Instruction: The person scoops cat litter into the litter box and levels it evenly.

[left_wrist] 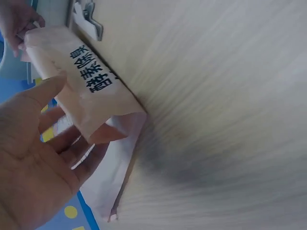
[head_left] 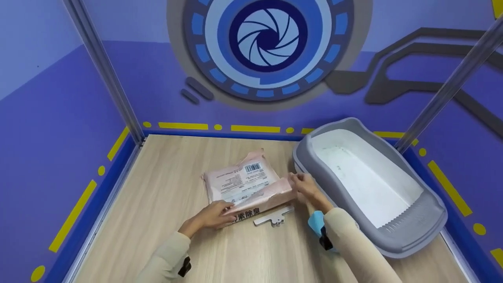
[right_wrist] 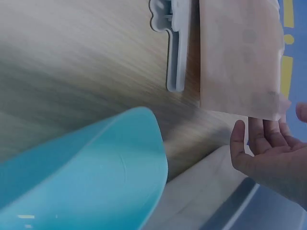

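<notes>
left hand [head_left: 214, 214], right hand [head_left: 306, 186] curved, touching pink bag [head_left: 271, 196]

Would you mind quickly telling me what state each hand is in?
Left hand: closed, holding the pink bag between thumb and fingers.
Right hand: closed, holding the bag's other end.

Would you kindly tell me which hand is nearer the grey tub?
Right: the right hand is beside the grey tub; the left hand is farther, at the other end of the pink bag.
</notes>
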Tool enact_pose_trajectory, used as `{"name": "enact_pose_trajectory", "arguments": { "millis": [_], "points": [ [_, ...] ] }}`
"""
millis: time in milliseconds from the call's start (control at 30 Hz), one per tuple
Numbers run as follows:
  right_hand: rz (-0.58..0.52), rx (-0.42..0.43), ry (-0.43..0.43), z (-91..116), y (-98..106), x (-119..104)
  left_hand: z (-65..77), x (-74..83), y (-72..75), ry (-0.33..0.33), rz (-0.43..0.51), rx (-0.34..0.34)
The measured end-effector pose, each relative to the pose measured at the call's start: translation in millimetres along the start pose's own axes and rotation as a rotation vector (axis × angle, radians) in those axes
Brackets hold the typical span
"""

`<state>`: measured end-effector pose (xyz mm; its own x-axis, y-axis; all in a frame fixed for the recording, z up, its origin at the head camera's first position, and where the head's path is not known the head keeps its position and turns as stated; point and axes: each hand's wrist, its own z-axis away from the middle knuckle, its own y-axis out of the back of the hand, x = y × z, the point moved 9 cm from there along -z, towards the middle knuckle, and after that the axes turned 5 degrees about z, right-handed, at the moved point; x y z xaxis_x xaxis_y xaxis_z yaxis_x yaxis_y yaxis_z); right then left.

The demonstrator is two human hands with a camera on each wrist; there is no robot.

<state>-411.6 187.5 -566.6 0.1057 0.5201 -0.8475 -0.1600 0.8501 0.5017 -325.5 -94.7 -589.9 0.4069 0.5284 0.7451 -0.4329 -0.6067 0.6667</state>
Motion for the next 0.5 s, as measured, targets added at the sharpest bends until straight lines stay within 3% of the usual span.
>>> {"name": "enact_pose_trajectory", "arguments": {
  "millis": [100, 233, 333, 500],
  "points": [
    [0.081, 0.004, 0.041, 8, 8, -2, 5.7, -3.2, -2.9, 0.043, -0.033, 0.026],
    [0.12, -0.031, 0.036, 17, 11, 2, 13.8, -10.4, -2.9, 0.112, -0.006, 0.075],
    [0.137, -0.101, 0.042, 22, 8, 6, 18.1, -6.0, 0.2, 0.059, 0.033, 0.107],
    [0.182, -0.249, 0.179, 32, -1, 4, 22.3, 17.8, -1.6, -0.08, 0.04, 0.083]
  ]
}}
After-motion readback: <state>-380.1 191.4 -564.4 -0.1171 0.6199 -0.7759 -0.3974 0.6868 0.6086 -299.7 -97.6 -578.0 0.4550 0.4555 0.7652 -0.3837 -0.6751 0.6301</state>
